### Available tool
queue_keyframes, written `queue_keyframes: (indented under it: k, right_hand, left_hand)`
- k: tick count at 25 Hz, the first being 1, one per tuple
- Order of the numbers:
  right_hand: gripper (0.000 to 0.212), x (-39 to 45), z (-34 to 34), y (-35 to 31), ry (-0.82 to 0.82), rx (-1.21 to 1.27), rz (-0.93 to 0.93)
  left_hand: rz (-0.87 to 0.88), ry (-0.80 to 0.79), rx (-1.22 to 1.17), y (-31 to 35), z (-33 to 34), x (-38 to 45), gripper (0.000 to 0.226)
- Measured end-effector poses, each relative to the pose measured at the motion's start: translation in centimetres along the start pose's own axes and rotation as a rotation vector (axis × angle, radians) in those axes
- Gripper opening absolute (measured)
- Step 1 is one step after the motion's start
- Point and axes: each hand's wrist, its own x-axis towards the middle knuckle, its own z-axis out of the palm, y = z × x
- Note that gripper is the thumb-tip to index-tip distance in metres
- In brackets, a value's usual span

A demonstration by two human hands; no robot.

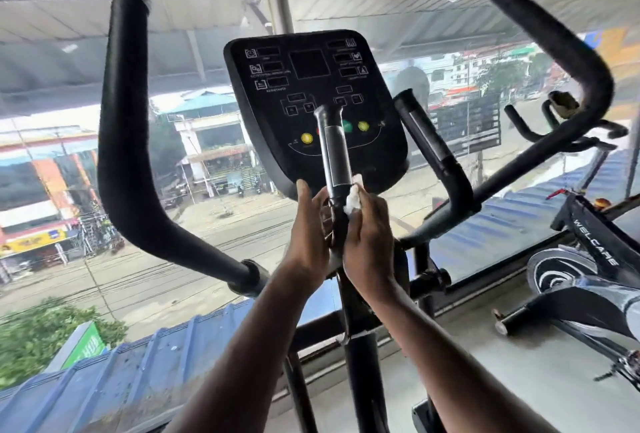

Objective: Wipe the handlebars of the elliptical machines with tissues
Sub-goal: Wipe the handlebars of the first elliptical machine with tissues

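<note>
Handlebar, short black centre grip with silver sensor plate (334, 155), stands just below console (313, 103). Right hand (367, 242) presses white crumpled tissue (352, 202) against its base; left hand (310, 235) steadies opposite side, fingers straight. Best wrap tissue round, stroke upward.

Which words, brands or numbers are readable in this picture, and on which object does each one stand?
"WELCARE": on the frame of the exercise bike at the right.
"HUB" (only partly visible): on the green sign outside, lower left.
Console labels: too small and blurred to read.
Yellow shop sign across the street: blurred, unreadable.
No numbers are readable.
</note>
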Motion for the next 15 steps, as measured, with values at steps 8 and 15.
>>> queue_keyframes:
  k: [8, 15]
  right_hand:
    - [0.034, 3.0, -0.4, -0.4, -0.270, 0.311, 0.412]
    - [0.031, -3.6, -0.8, 2.3, -0.248, 0.632, 0.453]
  left_hand:
    - [0.075, 0.089, 0.257, -1.5, 1.1, 1.1, 0.050]
    - [0.198, 0.152, 0.389, -4.1, -0.1, 2.0, 0.061]
